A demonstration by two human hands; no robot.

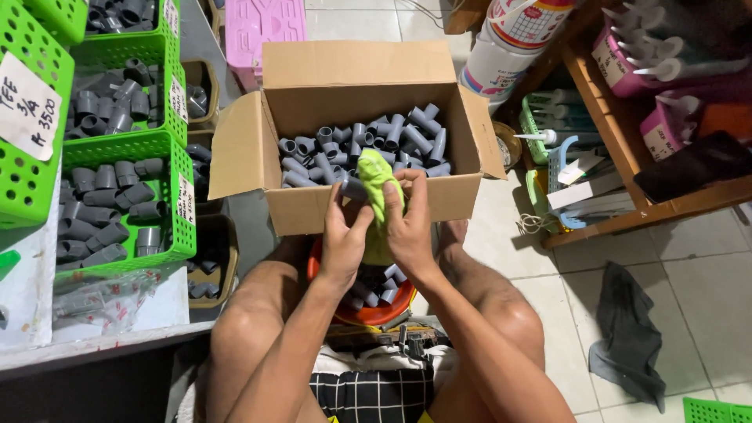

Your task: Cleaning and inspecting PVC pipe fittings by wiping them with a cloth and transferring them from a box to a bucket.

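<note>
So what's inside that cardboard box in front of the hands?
The cardboard box holds a heap of grey pipe fittings. A yellow-green cloth and the box's front wall cover the nearest ones; the box bottom cannot be seen.

fitting: grey plastic, matt
rag: soft yellow-green cloth
box: plain brown cardboard, matt
baskets: green plastic, glossy
floor: smooth tile

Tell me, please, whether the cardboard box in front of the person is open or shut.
Open: the cardboard box has its flaps spread outward, exposing grey pipe fittings inside.
</note>
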